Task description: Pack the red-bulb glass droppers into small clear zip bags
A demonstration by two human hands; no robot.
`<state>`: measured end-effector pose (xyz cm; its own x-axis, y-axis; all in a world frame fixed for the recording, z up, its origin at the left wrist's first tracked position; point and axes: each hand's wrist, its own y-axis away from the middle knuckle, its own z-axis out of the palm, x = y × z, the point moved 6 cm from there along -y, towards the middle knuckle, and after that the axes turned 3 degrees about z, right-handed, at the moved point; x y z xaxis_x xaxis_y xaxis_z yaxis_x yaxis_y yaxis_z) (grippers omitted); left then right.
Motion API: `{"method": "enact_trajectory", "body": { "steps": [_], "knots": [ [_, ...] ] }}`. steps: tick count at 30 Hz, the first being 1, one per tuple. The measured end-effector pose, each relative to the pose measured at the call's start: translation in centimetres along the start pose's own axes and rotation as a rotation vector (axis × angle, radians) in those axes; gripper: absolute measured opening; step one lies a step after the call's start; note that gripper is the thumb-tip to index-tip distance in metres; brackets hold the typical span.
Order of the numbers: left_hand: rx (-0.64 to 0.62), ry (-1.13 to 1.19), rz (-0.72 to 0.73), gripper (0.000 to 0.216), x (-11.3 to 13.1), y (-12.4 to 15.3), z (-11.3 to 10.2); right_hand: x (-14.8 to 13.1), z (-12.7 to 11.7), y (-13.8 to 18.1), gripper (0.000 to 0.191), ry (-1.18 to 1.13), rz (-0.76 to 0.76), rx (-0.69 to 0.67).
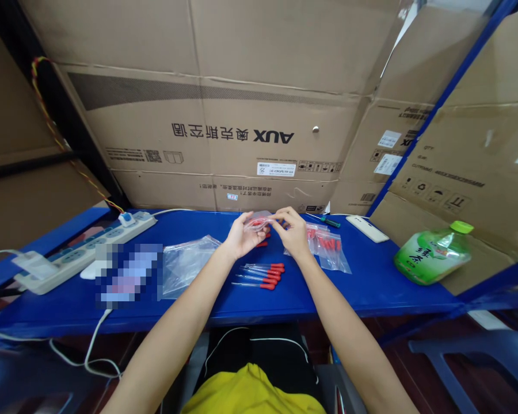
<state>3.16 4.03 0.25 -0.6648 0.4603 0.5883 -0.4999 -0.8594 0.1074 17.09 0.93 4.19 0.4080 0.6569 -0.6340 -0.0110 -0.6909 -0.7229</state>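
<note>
While pinched between both hands (242, 234), crinkly clear bag (259, 221)

We have a blue bench (371, 287) in front of us. On it, from the left, lie a power strip (82, 253), a heap of empty clear bags (185, 264), four red-bulbed droppers (261, 276) side by side, filled bags (328, 247) of droppers, a screwdriver (326, 219), a white phone (366, 228) and a green bottle (434, 253) on its side.

Blue table (371, 287); red-bulbed droppers (261, 275); clear bags (185, 261); green bottle (431, 253); white power strip (86, 250).
</note>
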Motion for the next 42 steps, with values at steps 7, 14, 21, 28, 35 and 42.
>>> {"method": "enact_trajectory", "body": {
  "steps": [7,14,21,28,35,42],
  "knots": [
    [-0.132,-0.528,-0.232,0.088,0.4,1.1,-0.1,0.2,-2.3,-0.4,0.027,-0.17,0.059,0.292],
    [0.06,-0.886,0.633,0.041,3.9,1.6,1.1,2.1,-2.1,-0.4,0.037,-0.319,0.229,0.326],
    [0.118,-0.843,0.753,0.034,3.8,1.1,0.7,1.9,-0.9,-0.3,0.032,-0.387,0.257,0.205],
    [0.157,-0.847,0.826,0.034,4.1,1.4,0.6,2.1,-0.7,-0.2,0.034,-0.416,0.292,0.191],
    [0.101,-0.956,0.869,0.032,3.6,2.2,2.2,1.7,0.4,-0.3,0.037,-0.441,0.346,0.008],
    [0.087,-1.059,0.876,0.032,3.3,2.4,2.6,1.5,0.2,-0.1,0.034,-0.39,0.366,0.005]
  ]
}}
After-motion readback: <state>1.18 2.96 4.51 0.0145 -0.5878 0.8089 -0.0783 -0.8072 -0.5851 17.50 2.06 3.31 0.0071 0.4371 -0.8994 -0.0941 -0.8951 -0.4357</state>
